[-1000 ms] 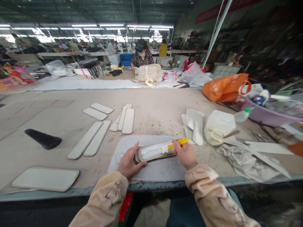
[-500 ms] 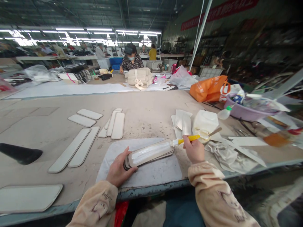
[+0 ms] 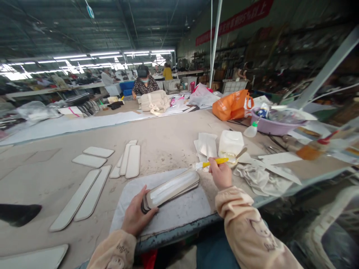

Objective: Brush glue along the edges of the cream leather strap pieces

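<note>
My left hand [image 3: 137, 213] grips the near end of a small stack of long, round-cornered panels [image 3: 172, 188], thumb along the front edge and fingers behind. Wet white paste streaks the top panel. A white sheet [image 3: 193, 209] lies beneath the stack. Closed around the yellow handle of a brush [image 3: 215, 161] is my right hand [image 3: 221, 175]. The brush's white-coated bristles are at the panel's far right end; whether they touch it I cannot tell. Just beyond that hand stands a cut-open white plastic jug [image 3: 231, 142] with pale paste and a spatula [image 3: 241, 152] at its mouth.
Several pale panels [image 3: 75, 200] lie on the left of the table, near a black cone-shaped object [image 3: 19, 215]. To the right are a crumpled cloth [image 3: 260, 177], an orange bag [image 3: 231, 105] and a purple basin [image 3: 275, 127]. A person [image 3: 145, 84] sits across the table.
The camera view has turned, shifting everything leftward and tilting it. The brush has moved slightly up and off the panel's far end. My left hand keeps its hold on the stack.
</note>
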`<state>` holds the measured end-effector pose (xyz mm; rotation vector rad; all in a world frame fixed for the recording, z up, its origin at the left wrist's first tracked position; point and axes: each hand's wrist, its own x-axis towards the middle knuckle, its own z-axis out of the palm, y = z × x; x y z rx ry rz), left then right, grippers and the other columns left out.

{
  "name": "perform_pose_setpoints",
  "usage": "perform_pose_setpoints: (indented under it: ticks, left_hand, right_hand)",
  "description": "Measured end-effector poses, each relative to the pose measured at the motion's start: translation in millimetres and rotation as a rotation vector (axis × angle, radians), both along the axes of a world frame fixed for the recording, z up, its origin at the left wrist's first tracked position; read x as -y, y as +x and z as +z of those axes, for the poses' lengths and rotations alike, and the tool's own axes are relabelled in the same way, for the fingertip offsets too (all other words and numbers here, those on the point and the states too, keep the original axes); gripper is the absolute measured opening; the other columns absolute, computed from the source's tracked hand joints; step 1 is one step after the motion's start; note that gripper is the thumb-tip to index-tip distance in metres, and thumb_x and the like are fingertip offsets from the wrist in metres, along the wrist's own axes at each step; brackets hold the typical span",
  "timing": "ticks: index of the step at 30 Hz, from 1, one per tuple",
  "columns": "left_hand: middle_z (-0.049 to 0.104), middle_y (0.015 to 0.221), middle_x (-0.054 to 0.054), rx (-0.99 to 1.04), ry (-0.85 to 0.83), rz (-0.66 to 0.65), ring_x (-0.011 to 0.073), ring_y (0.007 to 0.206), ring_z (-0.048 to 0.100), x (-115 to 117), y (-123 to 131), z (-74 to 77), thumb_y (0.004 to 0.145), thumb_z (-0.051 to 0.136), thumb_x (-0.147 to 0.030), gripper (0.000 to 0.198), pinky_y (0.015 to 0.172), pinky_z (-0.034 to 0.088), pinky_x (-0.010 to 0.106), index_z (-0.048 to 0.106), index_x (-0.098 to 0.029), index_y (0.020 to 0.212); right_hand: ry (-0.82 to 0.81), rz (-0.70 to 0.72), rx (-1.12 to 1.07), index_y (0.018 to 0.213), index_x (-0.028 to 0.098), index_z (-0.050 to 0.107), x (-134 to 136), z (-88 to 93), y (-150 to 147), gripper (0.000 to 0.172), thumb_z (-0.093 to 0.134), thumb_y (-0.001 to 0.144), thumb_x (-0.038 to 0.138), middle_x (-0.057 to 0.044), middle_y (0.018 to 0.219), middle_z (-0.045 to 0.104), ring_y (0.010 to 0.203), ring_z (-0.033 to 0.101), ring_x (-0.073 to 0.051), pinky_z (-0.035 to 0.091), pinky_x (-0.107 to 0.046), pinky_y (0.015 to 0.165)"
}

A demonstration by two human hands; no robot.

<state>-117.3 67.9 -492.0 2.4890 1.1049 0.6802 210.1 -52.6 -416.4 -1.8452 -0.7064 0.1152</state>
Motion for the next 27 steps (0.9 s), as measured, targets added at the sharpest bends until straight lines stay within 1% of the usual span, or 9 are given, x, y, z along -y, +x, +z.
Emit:
perform_pose_setpoints:
  ticks: [2,6,10,13,17,20,22,24,27]
  left_hand:
    - [0.054,0.129,0.008,0.003,-0.01,0.013,0.0264,0.12,0.049,2,1,1.8,0.07,0.068,-0.044,0.083,0.101,0.042,0.043,0.03,-0.022,0.139]
    - [0.056,0.125,0.008,0.037,-0.051,0.009,0.0249,0.116,0.052,8,2,5.3,0.066,0.071,-0.041,0.089,0.1,0.041,0.041,0.026,-0.02,0.141]
    - [0.056,0.124,0.008,0.048,-0.064,0.011,0.0248,0.117,0.051,11,4,8.8,0.064,0.073,-0.037,0.092,0.102,0.039,0.042,0.026,-0.021,0.141]
    - [0.057,0.124,0.007,0.047,-0.088,0.023,0.0248,0.116,0.052,13,5,11.9,0.063,0.074,-0.036,0.096,0.102,0.039,0.043,0.023,-0.021,0.142]
    - [0.056,0.124,0.008,0.058,-0.115,0.021,0.0246,0.116,0.052,13,5,12.2,0.063,0.075,-0.036,0.098,0.102,0.039,0.044,0.021,-0.021,0.143]
    - [0.057,0.123,0.009,0.073,-0.117,0.011,0.0249,0.115,0.053,12,4,10.4,0.063,0.075,-0.036,0.098,0.101,0.04,0.044,0.021,-0.02,0.142]
    - [0.057,0.122,0.009,0.075,-0.113,0.009,0.0255,0.114,0.053,11,4,10.0,0.062,0.075,-0.036,0.098,0.1,0.04,0.045,0.021,-0.02,0.142]
    - [0.058,0.121,0.009,0.079,-0.109,0.006,0.0255,0.114,0.054,10,4,10.7,0.063,0.075,-0.037,0.097,0.1,0.04,0.045,0.023,-0.019,0.142]
    - [0.058,0.121,0.009,0.08,-0.106,0.008,0.0249,0.114,0.053,11,5,13.5,0.064,0.074,-0.037,0.094,0.102,0.039,0.044,0.024,-0.018,0.141]
  right_hand:
    - [0.01,0.064,-0.046,0.05,0.02,0.055,0,1.8,-5,0.048,0.043,0.085,0.051,0.0,0.044,0.056,0.05,0.055,-0.015,0.039,-0.026,0.059]
    - [-0.012,0.175,-0.063,0.048,0.02,0.055,-5,1.6,-20,0.049,0.045,0.083,0.053,0.001,0.046,0.055,0.051,0.054,-0.015,0.038,-0.026,0.059]
    - [0.004,0.301,-0.143,0.046,0.02,0.053,-12,-2.1,-40,0.053,0.043,0.084,0.056,0.001,0.042,0.052,0.047,0.052,-0.014,0.038,-0.026,0.055]
    - [0.027,0.415,-0.227,0.046,0.021,0.054,-19,-6.7,-64,0.054,0.041,0.084,0.057,0.002,0.041,0.051,0.044,0.051,-0.013,0.04,-0.025,0.053]
    - [0.04,0.59,-0.264,0.045,0.021,0.055,-31,-12.5,-104,0.055,0.04,0.086,0.055,0.001,0.04,0.052,0.043,0.052,-0.013,0.042,-0.025,0.054]
    - [0.058,0.673,-0.249,0.059,0.021,0.061,-37,-16.3,-127,0.045,0.041,0.088,0.049,0.003,0.043,0.056,0.045,0.054,-0.013,0.043,-0.024,0.056]
    - [0.043,0.706,-0.205,0.066,0.022,0.063,-40,-18.6,-134,0.039,0.041,0.088,0.046,0.003,0.045,0.058,0.048,0.057,-0.014,0.043,-0.024,0.059]
    - [-0.003,0.693,-0.145,0.062,0.022,0.061,-41,-20.0,-132,0.041,0.04,0.088,0.044,0.002,0.046,0.06,0.053,0.06,-0.015,0.043,-0.025,0.062]
    - [-0.064,0.567,-0.074,0.051,0.022,0.057,-38,-18.7,-113,0.045,0.041,0.087,0.043,-0.001,0.05,0.062,0.06,0.062,-0.017,0.042,-0.026,0.067]
